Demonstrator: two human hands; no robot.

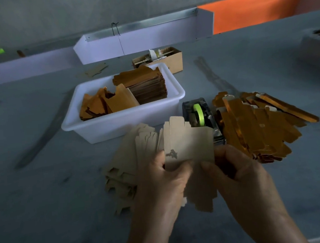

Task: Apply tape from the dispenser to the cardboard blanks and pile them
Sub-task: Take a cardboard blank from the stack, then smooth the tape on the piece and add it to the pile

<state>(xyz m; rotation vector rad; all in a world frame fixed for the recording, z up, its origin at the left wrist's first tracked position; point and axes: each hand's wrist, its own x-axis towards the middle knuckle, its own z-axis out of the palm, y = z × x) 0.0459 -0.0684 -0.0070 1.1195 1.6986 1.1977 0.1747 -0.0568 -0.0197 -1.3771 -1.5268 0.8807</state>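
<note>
A tan cardboard blank (189, 144) is held upright in front of me. My left hand (160, 181) grips its lower left edge with the thumb on the face. My right hand (237, 170) pinches its lower right part. Behind the blank stands the tape dispenser (199, 114) with a green tape roll. Under my hands lies a spread stack of plain tan blanks (124, 163). To the right of the dispenser lies a fanned pile of gold-faced blanks (262, 128).
A white plastic tub (127, 116) behind the dispenser holds more gold blanks, some stacked, some loose. A small brown cardboard box (171, 57) stands behind the tub. White trays (140, 41) line the back edge of the grey table (47, 208).
</note>
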